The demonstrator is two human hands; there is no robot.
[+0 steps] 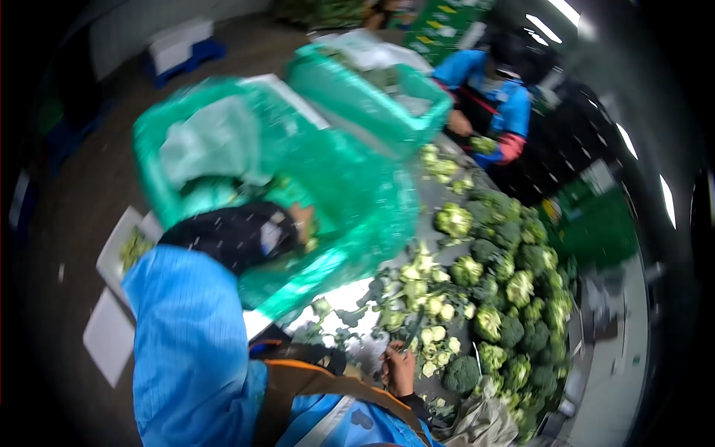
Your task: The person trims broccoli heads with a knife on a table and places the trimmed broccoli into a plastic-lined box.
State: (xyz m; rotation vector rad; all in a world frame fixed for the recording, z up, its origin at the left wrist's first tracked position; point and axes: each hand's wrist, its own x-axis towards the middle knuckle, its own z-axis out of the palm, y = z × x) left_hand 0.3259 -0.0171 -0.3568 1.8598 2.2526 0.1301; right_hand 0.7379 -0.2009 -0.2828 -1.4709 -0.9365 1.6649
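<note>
My left hand (302, 223), blurred by motion, reaches into a crate lined with a green plastic bag (365, 186). Its fingers are mostly smeared, and whether they hold anything is unclear. Pale green pieces lie near it inside the liner. Low in the view, my right hand (400, 369) is closed around what looks like a knife (409, 339), its narrow dark blade pointing up over the table. Just beyond it lie cut broccoli stem pieces (433, 335) and a whole broccoli head (461, 374).
Broccoli heads (514, 276) are heaped along the right of the table. A second green-lined crate (328, 78) stands farther back. Across the table a co-worker in blue (514, 108) handles broccoli. White boxes (112, 253) sit at left, and a green crate (596, 223) at right.
</note>
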